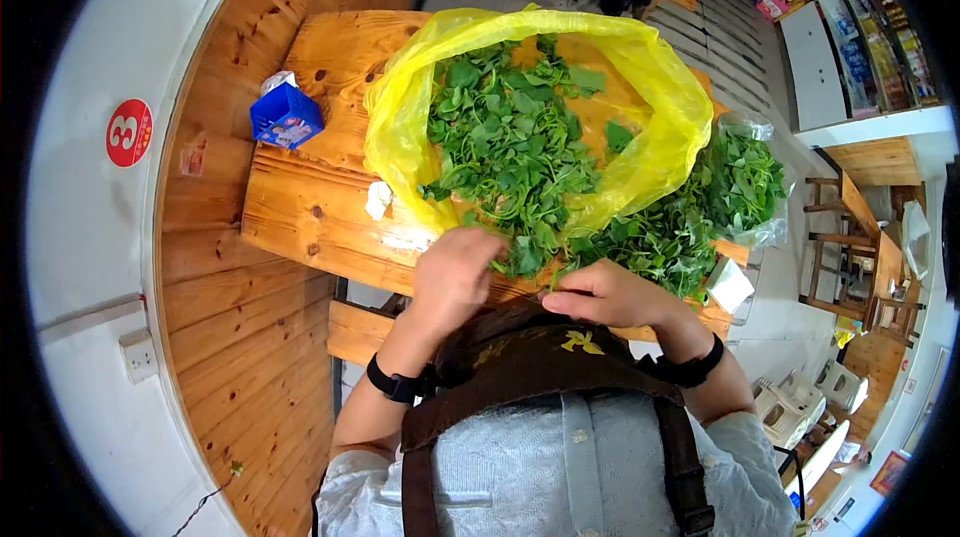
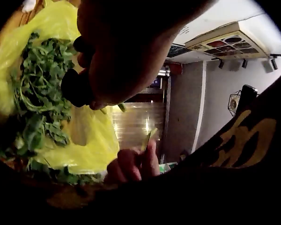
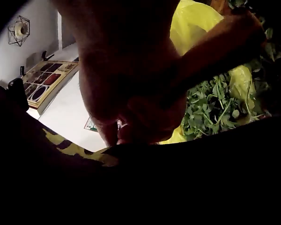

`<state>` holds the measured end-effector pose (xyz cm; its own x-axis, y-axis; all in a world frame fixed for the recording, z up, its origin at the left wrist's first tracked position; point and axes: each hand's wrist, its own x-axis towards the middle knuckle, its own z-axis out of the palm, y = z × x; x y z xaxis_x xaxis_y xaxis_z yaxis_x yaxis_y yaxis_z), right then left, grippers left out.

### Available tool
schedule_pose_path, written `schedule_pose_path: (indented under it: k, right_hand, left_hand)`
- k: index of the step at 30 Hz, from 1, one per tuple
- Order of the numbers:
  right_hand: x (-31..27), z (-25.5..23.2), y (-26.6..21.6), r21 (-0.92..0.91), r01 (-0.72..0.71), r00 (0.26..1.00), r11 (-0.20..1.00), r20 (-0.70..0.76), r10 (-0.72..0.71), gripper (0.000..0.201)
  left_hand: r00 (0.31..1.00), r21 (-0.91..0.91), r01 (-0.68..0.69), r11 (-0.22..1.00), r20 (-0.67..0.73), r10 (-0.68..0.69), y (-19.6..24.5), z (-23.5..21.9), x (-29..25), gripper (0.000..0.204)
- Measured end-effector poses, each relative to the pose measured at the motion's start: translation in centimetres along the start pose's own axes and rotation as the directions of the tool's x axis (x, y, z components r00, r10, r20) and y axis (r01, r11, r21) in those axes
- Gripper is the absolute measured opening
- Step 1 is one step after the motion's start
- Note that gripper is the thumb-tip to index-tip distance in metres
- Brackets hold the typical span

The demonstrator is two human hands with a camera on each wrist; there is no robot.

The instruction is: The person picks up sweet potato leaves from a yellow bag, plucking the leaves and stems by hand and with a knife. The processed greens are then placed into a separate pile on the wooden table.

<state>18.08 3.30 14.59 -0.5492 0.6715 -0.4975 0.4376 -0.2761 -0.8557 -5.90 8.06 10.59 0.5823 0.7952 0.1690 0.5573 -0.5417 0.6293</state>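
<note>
My left hand (image 1: 452, 272) is at the near edge of the table, fingers curled, beside the mouth of a yellow plastic bag (image 1: 398, 127). Bits of green stem (image 2: 122, 107) stick out from under its fingertips in the left wrist view. To its right, my right hand (image 1: 612, 294) pinches a short green stem (image 2: 149, 139) between thumb and fingers. Leafy greens (image 1: 500, 127) are heaped inside the open bag, spilling toward both hands. More loose greens (image 1: 655, 242) lie right of the bag. In the right wrist view the right hand is dark and its fingertips are mostly hidden.
A clear plastic bag (image 1: 775, 227) of greens sits at the table's right end. A blue box (image 1: 286, 117) stands at the left, with a crumpled tissue (image 1: 379, 199) nearer. White paper (image 1: 730, 285) lies at the right edge. A wood-panelled wall (image 1: 235, 337) borders the left side.
</note>
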Motion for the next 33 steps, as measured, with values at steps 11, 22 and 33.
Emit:
schedule_pose_path:
  k: [11, 22, 33]
  right_hand:
    - [7.3, -5.6, 4.1, -0.607, -0.328, 0.899, 0.724, -0.436, 0.042, 0.036]
    - [9.0, -7.8, 1.4, 0.599, -0.008, 0.889, 0.801, -0.362, 0.280, 0.024]
    - [1.8, -4.4, -3.7, 0.545, 0.374, 0.801, 0.750, -0.597, 0.035, 0.013]
  left_hand:
    - [0.706, -0.835, 0.449, 0.319, 0.113, -0.699, -3.9, -0.5, -1.6, 0.010]
    - [0.638, -0.887, 0.445, 0.122, 0.219, -0.738, -2.7, -2.1, -2.9, 0.009]
    - [0.809, -0.889, 0.452, -0.073, 0.443, -0.386, 3.3, -1.4, 3.2, 0.024]
